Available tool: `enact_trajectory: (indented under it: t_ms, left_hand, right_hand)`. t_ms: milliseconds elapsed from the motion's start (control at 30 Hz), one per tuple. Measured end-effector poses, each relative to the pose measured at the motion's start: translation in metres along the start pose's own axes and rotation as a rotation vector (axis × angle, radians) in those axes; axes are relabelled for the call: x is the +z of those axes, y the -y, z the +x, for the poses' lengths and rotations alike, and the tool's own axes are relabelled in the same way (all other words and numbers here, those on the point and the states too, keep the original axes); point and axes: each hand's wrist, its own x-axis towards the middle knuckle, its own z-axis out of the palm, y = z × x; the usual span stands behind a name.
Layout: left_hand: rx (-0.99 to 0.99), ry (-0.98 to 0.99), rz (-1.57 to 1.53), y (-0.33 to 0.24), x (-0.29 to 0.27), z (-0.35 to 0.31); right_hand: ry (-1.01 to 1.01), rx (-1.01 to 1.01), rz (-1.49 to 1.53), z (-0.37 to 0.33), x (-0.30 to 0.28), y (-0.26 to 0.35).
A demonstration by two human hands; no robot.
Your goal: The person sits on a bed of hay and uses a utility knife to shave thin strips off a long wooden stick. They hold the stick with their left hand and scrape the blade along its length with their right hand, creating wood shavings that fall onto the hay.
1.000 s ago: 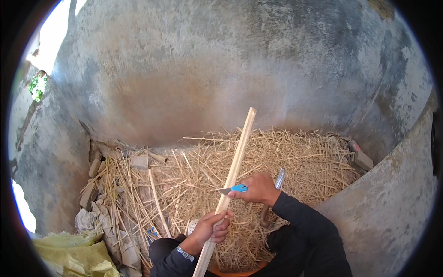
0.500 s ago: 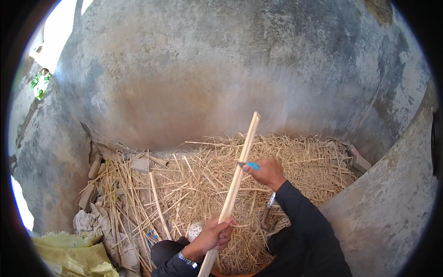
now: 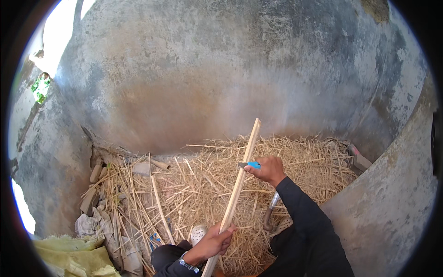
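Knife on strip, both grips closed, work looked midway

Left grip point(image 3: 213, 242) was clamped around a pale wooden strip point(image 3: 235, 194), low on its visible length. Right grip point(image 3: 267, 169) was clamped on a blue-handled knife point(image 3: 254, 165), higher up the same strip and just to its right. The blade pointed left from the right grip and lay across the strip; contact looked likely, depth of cut too small to tell.

Strip location: slanted through the left grip, one end running down past it out of view, the other rising past the right grip, tilted slightly right, in front of the wall point(image 3: 207, 69).

Progress, judged from this view: strip was in one piece over all that showed, and the blade was mid-length between the left grip and the far end, so the pass seemed underway, not finished. The part between the grips looked smooth and pale, but whether it was already trimmed could not be told. The stretch beyond the right grip seemed to be left over; the lower end was out of view, so its state was unknown.

Around: straw-like litter point(image 3: 304, 171) was spread beneath and beyond both grips. A second pale strip point(image 3: 160, 210) lay left of the left grip, held by neither. A curved brown-handled tool point(image 3: 268, 217) rested below the right grip, near the forearm, unused. Yellowish sacking point(image 3: 76, 258) sat well left of the left grip.
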Motion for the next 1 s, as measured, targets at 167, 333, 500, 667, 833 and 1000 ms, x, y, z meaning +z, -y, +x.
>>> enact_trajectory:
  t_ms: [167, 333, 500, 667, 833, 1000]
  left_hand:
    - [-0.041, 0.056, 0.037, 0.02, 0.009, -0.007]
    - [-0.135, 0.024, 0.057, 0.024, -0.002, 0.008]
    - [-0.025, -0.009, -0.193, 0.01, -0.022, 0.005]
    - [0.062, -0.043, -0.268, -0.01, -0.011, 0.007]
    - [0.055, -0.084, -0.059, -0.012, 0.001, 0.003]
    - [0.08, -0.091, -0.015, -0.014, -0.001, 0.007]
  right_hand:
    - [-0.092, 0.389, 0.062, 0.019, 0.005, -0.072]
    - [-0.128, 0.483, -0.102, 0.007, -0.011, -0.103]
    - [0.12, 0.269, 0.174, 0.001, -0.004, -0.026]
    - [0.308, -0.118, 0.153, -0.037, -0.02, 0.066]
    - [0.126, 0.099, 0.137, -0.007, 0.0, 0.03]
    - [0.175, -0.192, 0.183, -0.046, -0.009, 0.077]
